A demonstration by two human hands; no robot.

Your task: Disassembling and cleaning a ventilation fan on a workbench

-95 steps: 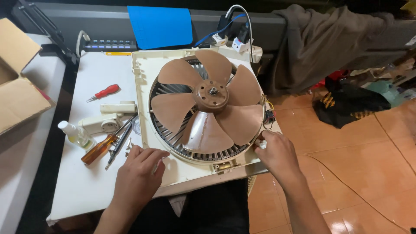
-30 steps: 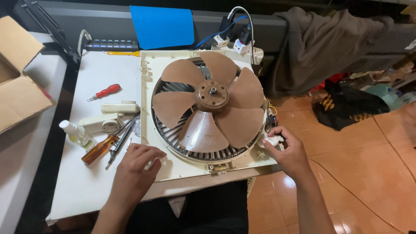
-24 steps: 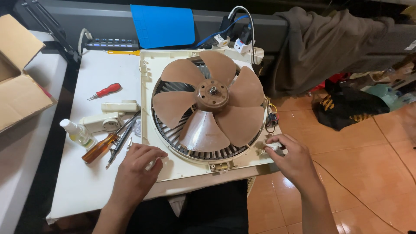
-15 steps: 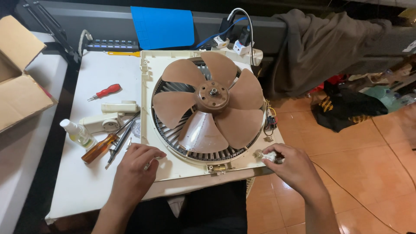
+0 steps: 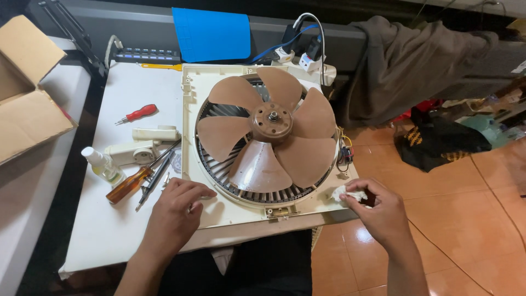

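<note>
white table (image 5: 131,230) | left hand (image 5: 174,211) flat on fan frame (image 5: 189,109) | right hand (image 5: 381,211) pinching white cloth (image 5: 344,193)

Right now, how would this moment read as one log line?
left hand: resting on fan frame | right hand: pressing white cloth on frame corner | brown fan blades: untouched

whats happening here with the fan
A person has a square cream fan housing with brown blades lying flat on a white table. Their left hand presses on the frame's lower left corner, while the right hand pinches a small white cloth against the lower right corner. Screwdrivers and a small bottle lie to the left.
</note>
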